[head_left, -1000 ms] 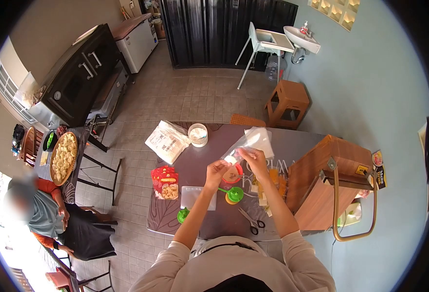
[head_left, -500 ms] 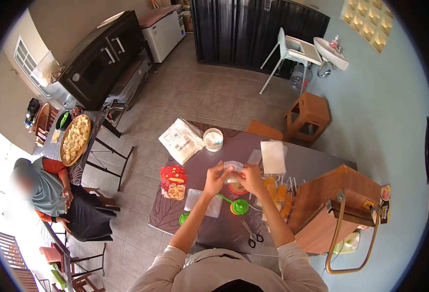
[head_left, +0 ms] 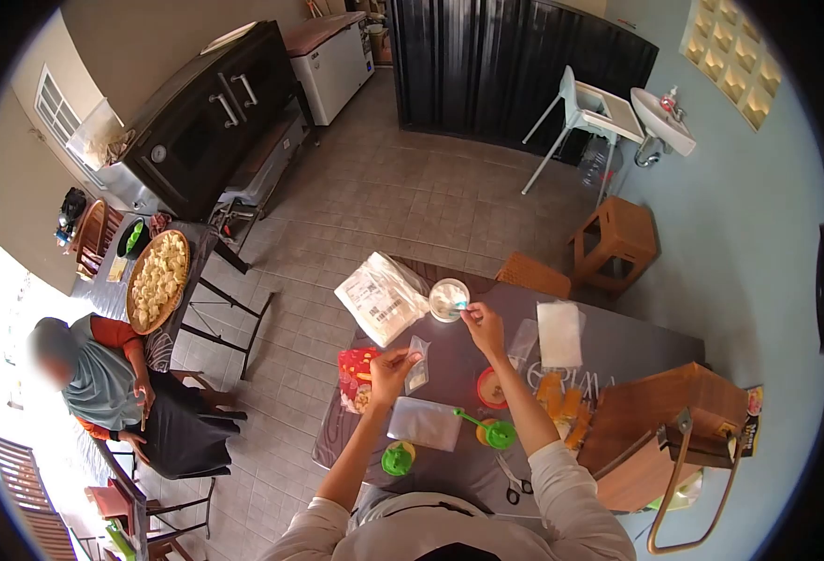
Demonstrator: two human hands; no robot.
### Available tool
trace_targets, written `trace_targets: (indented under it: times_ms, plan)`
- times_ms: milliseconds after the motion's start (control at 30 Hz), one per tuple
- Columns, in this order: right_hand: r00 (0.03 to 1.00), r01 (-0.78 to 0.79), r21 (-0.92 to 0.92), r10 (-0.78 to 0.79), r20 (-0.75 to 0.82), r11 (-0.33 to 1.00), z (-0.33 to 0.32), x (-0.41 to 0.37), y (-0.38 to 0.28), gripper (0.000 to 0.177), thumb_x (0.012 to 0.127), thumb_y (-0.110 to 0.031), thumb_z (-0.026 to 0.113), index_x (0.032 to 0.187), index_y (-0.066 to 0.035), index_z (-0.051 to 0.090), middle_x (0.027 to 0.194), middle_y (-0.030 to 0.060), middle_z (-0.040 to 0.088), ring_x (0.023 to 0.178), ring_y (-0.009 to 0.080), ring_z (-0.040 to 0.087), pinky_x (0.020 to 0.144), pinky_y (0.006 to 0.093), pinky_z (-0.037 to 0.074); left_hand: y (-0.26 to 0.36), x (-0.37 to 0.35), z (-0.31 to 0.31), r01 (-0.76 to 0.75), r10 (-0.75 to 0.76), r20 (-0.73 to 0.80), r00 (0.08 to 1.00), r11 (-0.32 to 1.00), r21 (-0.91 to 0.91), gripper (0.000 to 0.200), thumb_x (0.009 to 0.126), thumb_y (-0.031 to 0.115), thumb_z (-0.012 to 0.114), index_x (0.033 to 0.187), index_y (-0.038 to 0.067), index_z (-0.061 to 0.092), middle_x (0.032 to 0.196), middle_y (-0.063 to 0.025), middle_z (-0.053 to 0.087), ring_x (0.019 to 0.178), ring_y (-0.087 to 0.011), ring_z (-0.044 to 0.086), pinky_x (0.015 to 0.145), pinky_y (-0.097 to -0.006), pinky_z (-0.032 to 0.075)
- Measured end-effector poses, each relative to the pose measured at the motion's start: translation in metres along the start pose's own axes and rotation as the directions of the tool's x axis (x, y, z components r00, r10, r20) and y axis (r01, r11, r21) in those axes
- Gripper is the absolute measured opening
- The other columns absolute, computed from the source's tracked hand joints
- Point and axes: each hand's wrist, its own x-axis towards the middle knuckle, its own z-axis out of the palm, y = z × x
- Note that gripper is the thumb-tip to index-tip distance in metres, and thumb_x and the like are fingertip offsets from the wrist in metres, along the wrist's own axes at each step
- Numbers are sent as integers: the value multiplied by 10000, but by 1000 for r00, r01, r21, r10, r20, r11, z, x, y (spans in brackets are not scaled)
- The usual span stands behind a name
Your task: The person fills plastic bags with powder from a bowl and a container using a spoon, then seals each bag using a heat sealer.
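Note:
My left hand (head_left: 393, 371) pinches a small clear plastic bag (head_left: 417, 366) with a little pale content at its bottom, above the table beside a red patterned packet (head_left: 357, 363). My right hand (head_left: 483, 329) reaches to a round white tub (head_left: 448, 292) and is closed on a small blue scoop (head_left: 460, 306) at the tub's rim. White powder seems to fill the tub. A red-rimmed bowl (head_left: 492, 387) sits by my right forearm. Nearer me lie clear plastic sheets or bags (head_left: 424, 425) and two green-lidded jars (head_left: 397, 459).
A large labelled plastic package (head_left: 376, 301) touches the tub. Scissors (head_left: 514, 483), a white stack (head_left: 559, 335), orange-yellow packets (head_left: 561, 404) and a wooden case (head_left: 650, 425) occupy the table. At left, a seated person (head_left: 117, 393) is near a basket of pale pieces (head_left: 159, 280).
Both hands were together holding the clear bag; they have separated. My left hand has moved left with the bag, and my right hand has gone forward to the tub with the blue scoop.

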Motion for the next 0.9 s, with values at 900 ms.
trace_targets:
  times_ms: [900]
  plan:
    - [933, -139, 503, -57, 354, 853, 36, -75, -72, 170, 793, -183, 636, 889, -43, 645, 931, 26, 543, 839, 96, 501, 729, 244, 389, 41, 33, -10, 68, -175, -126, 976, 804, -590, 141, 844, 106, 569, 914, -13, 596, 869, -81, 625, 792, -151, 602, 719, -260, 479]
